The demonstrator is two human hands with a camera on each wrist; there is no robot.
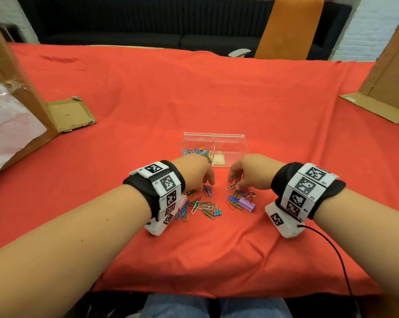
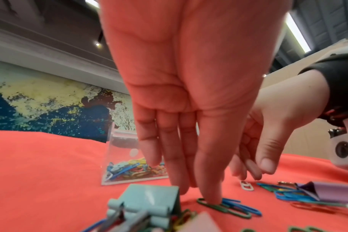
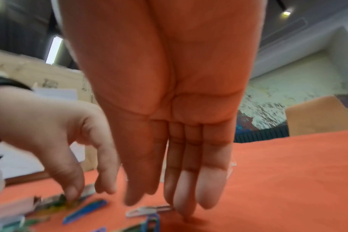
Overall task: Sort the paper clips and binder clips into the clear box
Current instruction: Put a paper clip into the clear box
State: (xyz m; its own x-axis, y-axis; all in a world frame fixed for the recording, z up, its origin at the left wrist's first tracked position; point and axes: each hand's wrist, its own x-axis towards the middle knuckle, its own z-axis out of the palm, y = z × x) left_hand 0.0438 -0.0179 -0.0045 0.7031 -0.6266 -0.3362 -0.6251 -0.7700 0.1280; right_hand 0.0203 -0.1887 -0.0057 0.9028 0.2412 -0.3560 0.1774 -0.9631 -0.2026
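Observation:
The clear box (image 1: pixel 230 143) stands on the red cloth just beyond both hands. Its left compartment holds several coloured paper clips (image 1: pixel 199 151). Loose paper clips (image 1: pixel 199 206) lie scattered between my wrists, with a purple binder clip (image 1: pixel 247 204) and tiny blue binder clips (image 1: pixel 216 212) among them. My left hand (image 2: pixel 199 193) points straight down, one fingertip pressing a green paper clip (image 2: pixel 224 209) that lies on a blue one. A teal binder clip (image 2: pixel 149 199) sits close under that wrist. My right hand (image 3: pixel 163 202) also hangs with straight fingers, their tips at a white paper clip (image 3: pixel 147 210).
Cardboard boxes stand at the left (image 1: pixel 21 106) and right (image 1: pixel 386 83) edges of the table, each with a flap lying flat on the cloth. An orange chair (image 1: pixel 290 26) is behind the table's far edge. A cable (image 1: pixel 336 251) trails from my right wrist.

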